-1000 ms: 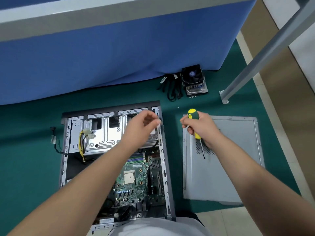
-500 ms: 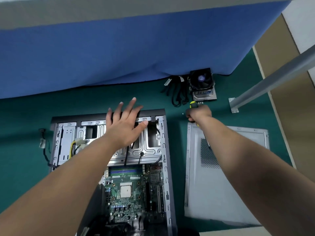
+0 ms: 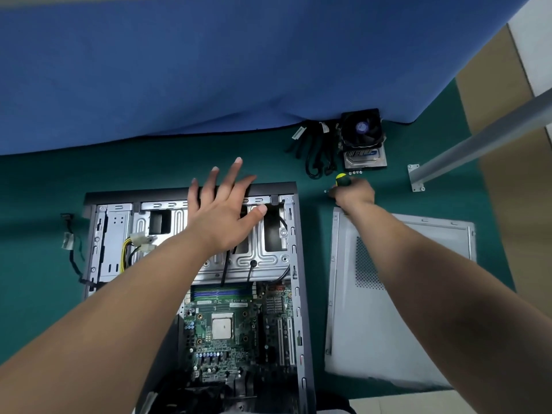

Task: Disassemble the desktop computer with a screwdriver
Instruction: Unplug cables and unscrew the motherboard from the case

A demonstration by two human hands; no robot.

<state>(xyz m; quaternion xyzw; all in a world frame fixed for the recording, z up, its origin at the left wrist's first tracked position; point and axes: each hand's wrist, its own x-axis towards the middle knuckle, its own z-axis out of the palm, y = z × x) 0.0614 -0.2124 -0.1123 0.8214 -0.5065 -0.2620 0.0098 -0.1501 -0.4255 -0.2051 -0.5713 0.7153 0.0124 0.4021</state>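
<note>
The open desktop case [image 3: 295, 264] lies flat on the green mat, its green motherboard [image 3: 227, 330] exposed below a metal drive cage [image 3: 167, 225]. My left hand [image 3: 222, 213] is spread flat with fingers apart over the cage's top edge, holding nothing. My right hand [image 3: 354, 194] is down on the mat just past the case's top right corner, closed around a yellow and green screwdriver [image 3: 342, 179]. Only the handle's end shows above the fist. A few tiny screws [image 3: 355, 172] lie on the mat beside that hand.
The removed grey side panel [image 3: 424, 294] lies right of the case. A CPU cooler with fan [image 3: 361, 130] sits on a drive [image 3: 364, 159] at the back, black cables [image 3: 313, 150] beside it. A blue cloth [image 3: 209, 70] hangs behind. A metal leg [image 3: 448, 156] stands at right. A loose cable [image 3: 71, 252] trails left.
My left hand has opened from a pinch at the cage's top right and now lies spread over it. My right hand has carried the screwdriver away from the side panel up to the mat near the screws.
</note>
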